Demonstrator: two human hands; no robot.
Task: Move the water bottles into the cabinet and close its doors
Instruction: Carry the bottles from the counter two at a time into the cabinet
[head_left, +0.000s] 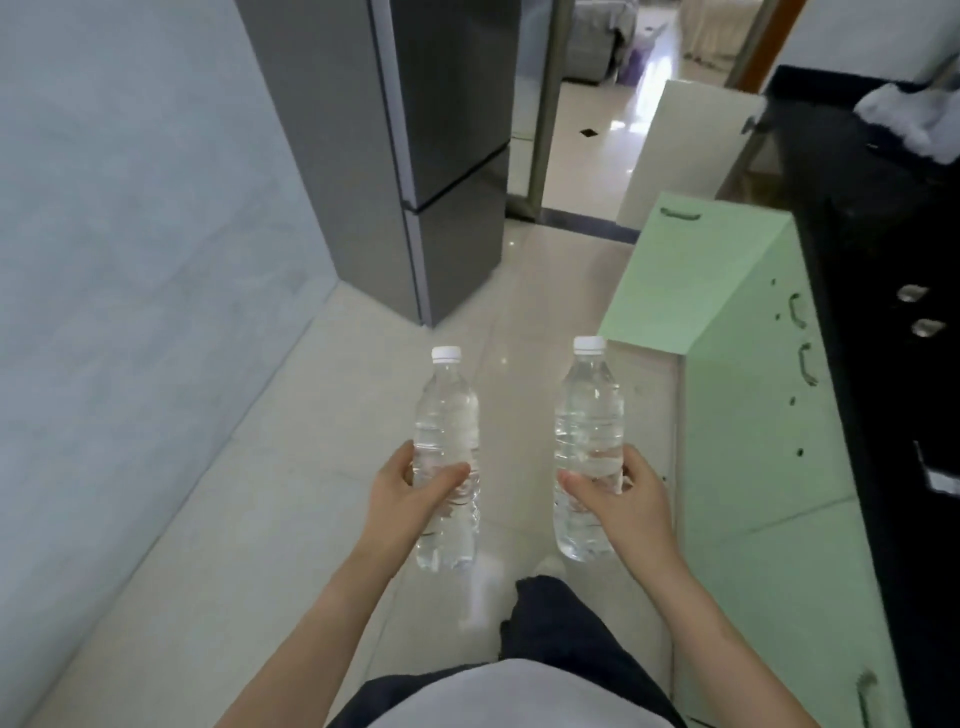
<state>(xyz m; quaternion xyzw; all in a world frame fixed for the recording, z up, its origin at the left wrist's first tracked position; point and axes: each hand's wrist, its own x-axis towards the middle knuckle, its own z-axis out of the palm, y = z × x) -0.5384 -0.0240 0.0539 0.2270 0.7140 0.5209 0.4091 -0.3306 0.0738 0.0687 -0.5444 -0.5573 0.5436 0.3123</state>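
Head view, looking down: I hold a clear water bottle upright in each hand, in the middle of the frame above the pale tiled floor (260, 519). My left hand (410, 488) is wrapped round the lower half of the left bottle (447, 415), with the thumb across its front. My right hand (623, 499) grips the right bottle (589, 410) the same way. Each bottle has a white cap (446, 354), and the two are held apart without touching.

Right of the right bottle stands the green cabinet (753, 467), its front running down the right side of the frame under a black countertop (883, 234). A green door (691, 270) is swung out toward the centre, its lower corner near the right bottle's cap. Further up the frame a white door (691, 150) also stands open. Both bottles are outside the cabinet.

A grey fridge (452, 156) stands at upper centre beside the pale wall (130, 260) on the left. A pale cloth (914, 117) lies on the countertop in the upper right corner.
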